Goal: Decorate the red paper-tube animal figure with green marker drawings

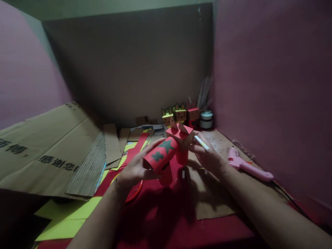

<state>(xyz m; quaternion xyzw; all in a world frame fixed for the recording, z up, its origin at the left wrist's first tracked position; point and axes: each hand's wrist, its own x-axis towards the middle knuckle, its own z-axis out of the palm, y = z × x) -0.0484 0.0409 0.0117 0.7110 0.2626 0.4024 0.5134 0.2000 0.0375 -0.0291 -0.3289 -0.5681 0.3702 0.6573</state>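
Observation:
My left hand (132,169) is wrapped round a red paper tube figure (158,155), tilted above the table. Dark green flower and star shapes sit on the tube. At its upper right is a boxy red head with brown cardboard ears; how it joins the tube is partly hidden. Close to that head, my right hand (207,157) is closed on a white pen-like stick (201,142), with its fingertips by the head's cardboard side. Behind and below the tube stand more red paper tubes (183,157), partly covered. Small white pieces (183,174) lie nearby.
A pink glue gun (249,167) with a cord lies right, near a brown cardboard sheet (212,200). Big cardboard (46,152) and yellow paper (67,221) fill the left. At the back stand box-headed figures (181,114) and a pale jar (206,119). Walls enclose the table.

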